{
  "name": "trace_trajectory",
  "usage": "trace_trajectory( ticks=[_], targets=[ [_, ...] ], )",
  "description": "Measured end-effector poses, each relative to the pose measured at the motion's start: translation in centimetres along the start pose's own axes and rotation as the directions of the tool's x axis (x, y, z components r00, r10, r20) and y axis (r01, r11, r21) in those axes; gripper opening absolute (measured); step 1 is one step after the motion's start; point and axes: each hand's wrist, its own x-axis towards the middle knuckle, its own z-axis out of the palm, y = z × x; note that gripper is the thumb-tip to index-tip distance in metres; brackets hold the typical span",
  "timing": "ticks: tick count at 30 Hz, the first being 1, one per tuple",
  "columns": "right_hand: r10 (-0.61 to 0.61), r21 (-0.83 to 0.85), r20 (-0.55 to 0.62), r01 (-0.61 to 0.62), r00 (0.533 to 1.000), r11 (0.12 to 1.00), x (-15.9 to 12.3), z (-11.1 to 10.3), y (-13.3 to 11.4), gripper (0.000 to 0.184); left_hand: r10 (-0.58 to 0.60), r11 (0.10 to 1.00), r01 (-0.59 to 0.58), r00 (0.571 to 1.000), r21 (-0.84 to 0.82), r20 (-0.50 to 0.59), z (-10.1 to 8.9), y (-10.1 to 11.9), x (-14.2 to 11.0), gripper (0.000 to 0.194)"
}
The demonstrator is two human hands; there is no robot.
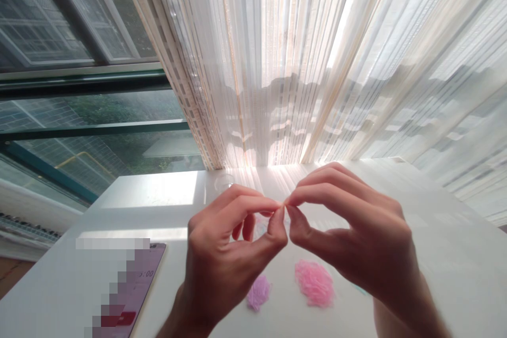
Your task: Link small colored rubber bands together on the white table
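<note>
My left hand (241, 243) and my right hand (352, 222) meet above the white table (166, 296). Each pinches thumb against index finger, and the fingertips of both almost touch. Whatever they hold between them is too small to make out. Below, between my wrists, lies a heap of thin pink loops (316, 282) that look like small rubber bands. A smaller purple heap (259, 292) of the same kind is beside it, partly covered by my left hand. Behind my fingers, a pale mixed-colour heap (261, 226) shows only in part.
A phone (144, 285) lies at the left, its screen partly blurred out. A clear round object (224, 182) stands near the table's back edge. Some teal bits (359, 289) show beside my right wrist. Sheer striped curtains (269, 63) hang behind the table, with a window (99, 111) at left.
</note>
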Motion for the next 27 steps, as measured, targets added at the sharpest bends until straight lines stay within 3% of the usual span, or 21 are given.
trace_trajectory(
  ticks=[17,27],
  targets=[
    [0.015,0.055,0.032,-0.017,0.999,0.998,0.03,-0.16,0.28,0.018,-0.036,0.999,0.036,0.999,0.015,-0.01,0.04,0.41,0.32,0.012],
    [0.008,0.005,0.016,-0.008,1.0,1.0,-0.02,-0.18,-0.06,0.017,-0.059,0.998,0.059,0.998,0.003,-0.016,0.16,0.52,0.03,0.01]
  ],
)
